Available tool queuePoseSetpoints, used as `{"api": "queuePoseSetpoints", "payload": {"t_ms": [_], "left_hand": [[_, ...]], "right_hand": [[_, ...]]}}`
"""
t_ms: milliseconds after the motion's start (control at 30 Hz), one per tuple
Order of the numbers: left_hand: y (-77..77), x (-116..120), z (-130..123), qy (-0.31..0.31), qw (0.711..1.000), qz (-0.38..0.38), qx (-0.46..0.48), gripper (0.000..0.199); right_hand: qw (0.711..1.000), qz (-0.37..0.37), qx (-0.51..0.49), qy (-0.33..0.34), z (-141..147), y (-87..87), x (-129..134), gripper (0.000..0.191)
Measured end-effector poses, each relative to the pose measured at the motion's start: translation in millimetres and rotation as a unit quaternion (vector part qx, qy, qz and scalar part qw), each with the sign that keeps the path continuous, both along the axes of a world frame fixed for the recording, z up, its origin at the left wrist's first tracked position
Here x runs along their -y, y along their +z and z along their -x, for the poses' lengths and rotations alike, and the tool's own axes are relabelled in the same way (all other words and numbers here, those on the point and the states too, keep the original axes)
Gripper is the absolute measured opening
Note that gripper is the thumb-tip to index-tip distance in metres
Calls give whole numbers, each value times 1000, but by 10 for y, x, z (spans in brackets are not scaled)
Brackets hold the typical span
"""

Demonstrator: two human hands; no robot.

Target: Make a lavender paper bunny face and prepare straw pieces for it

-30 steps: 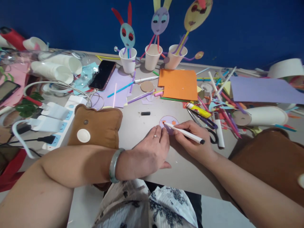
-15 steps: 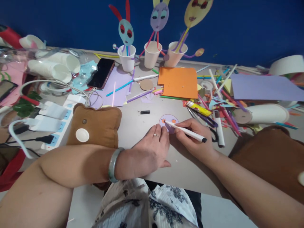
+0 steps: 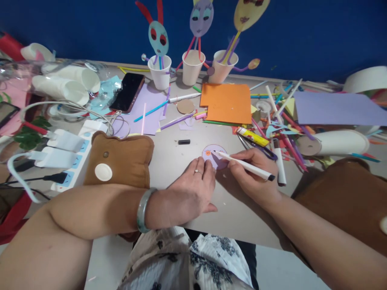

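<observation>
A small round of purple paper (image 3: 216, 162) lies on the table, with orange eyes and dark lashes drawn or stuck on it. My left hand (image 3: 195, 187) rests flat, its fingertips on the paper's lower left edge. In my right hand (image 3: 255, 173) is a white marker (image 3: 248, 166) with a black end, held like a pen. Its dark tip is over the paper between the two eyes; whether it touches, I cannot tell. A black marker cap (image 3: 184, 141) lies behind my left hand. Beside my right hand are another white marker (image 3: 280, 167) and scissors (image 3: 267, 152).
Three paper cups (image 3: 193, 70) with paper-faced figures stand along the blue wall. Orange paper (image 3: 231, 106), a yellow tube (image 3: 252, 136) and coloured sticks lie mid-table. At left are a brown cushion (image 3: 121, 159), a power strip (image 3: 78, 161) and a phone (image 3: 128, 92); purple paper (image 3: 338, 108) lies right.
My right hand has moved slightly to the right with the marker, and its tip has gone from the left eye to between the eyes. My left hand stays on the paper.
</observation>
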State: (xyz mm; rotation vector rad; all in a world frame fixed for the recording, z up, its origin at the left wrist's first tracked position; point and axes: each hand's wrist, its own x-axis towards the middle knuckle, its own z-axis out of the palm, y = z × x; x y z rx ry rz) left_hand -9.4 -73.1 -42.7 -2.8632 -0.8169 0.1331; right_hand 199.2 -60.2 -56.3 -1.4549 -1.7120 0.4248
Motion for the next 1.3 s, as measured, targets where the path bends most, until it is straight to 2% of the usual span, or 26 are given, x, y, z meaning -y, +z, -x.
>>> {"api": "queuePoseSetpoints", "payload": {"t_ms": [267,633,967,1300], "left_hand": [[18,1,-11,10,1000,7,-7,101],[-46,6,-8,14,1000,10,7,100],[20,9,10,8,1000,-3,9,98],[-105,7,8,5,1000,-6,20,99]], "right_hand": [[999,-4,-21,-28,-147,-81,-22,9],[999,25,10,-32,-92,-10,-42,9],[999,24,19,-24,-50,48,-50,10],[999,33,18,-12,-42,48,-59,10]]}}
